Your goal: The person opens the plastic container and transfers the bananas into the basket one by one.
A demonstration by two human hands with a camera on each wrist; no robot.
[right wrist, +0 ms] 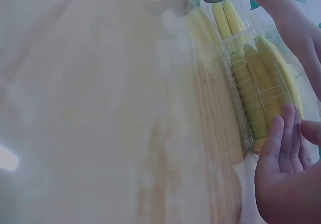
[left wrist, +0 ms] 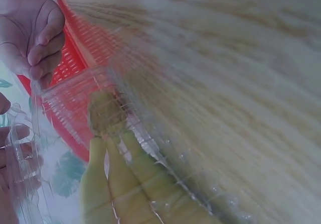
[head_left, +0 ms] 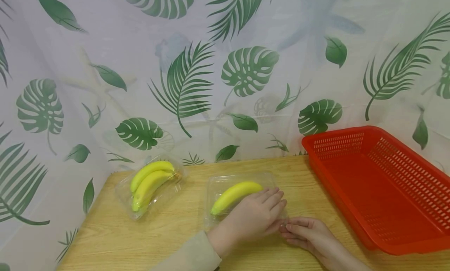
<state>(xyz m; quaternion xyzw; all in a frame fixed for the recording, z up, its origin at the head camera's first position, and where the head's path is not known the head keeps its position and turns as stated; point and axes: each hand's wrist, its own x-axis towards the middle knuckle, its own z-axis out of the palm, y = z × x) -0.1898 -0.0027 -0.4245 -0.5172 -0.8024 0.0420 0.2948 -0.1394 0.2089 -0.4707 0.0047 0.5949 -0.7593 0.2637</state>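
A clear plastic clamshell box [head_left: 268, 178] lies on the table with bananas [head_left: 233, 197] inside. Over the right part of its lid lies my left hand [head_left: 256, 210], fingers extended and close together. At the box's front right corner my right hand [head_left: 311, 234] pinches the plastic edge between thumb and fingers. In the left wrist view several bananas [left wrist: 133, 184] show through the box wall, stem end toward the right hand [left wrist: 37, 38]. The right wrist view has the right hand [right wrist: 288, 158] up against the box's end.
A second clear box [head_left: 159, 197] holding bananas [head_left: 149, 185] stands at the back left of the wooden table [head_left: 168, 239]. To the right is a large red plastic basket [head_left: 351, 208]. A leaf-patterned cloth [head_left: 211, 95] hangs behind.
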